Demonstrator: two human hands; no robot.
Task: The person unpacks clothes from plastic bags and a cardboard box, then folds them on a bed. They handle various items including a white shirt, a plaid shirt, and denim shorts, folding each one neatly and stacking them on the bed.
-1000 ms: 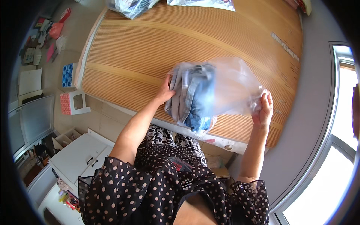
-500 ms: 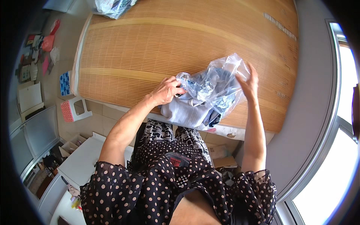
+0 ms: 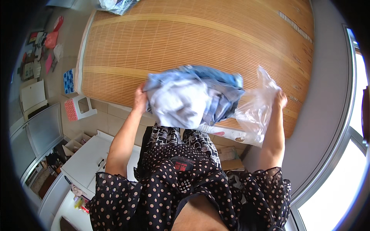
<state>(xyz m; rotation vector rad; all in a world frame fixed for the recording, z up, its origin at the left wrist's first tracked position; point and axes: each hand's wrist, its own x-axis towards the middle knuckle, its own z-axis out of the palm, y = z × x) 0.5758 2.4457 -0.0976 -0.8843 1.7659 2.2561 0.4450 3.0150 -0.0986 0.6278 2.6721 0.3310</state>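
Now the left hand [image 3: 141, 99] curls around the left edge of a pile of blue clothes [image 3: 177, 102] in the middle of the frame, while the right hand [image 3: 281, 99], at middle right, is closed on a clear plastic bag [image 3: 252, 109] above a tan mat [image 3: 185, 42].

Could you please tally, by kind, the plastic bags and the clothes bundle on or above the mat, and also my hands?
Hands: 2 (left hand, right hand)
Plastic bags: 2 (clear bag at the right hand, packed bag at the far left of the mat)
Clothes bundle: 1
Total: 5
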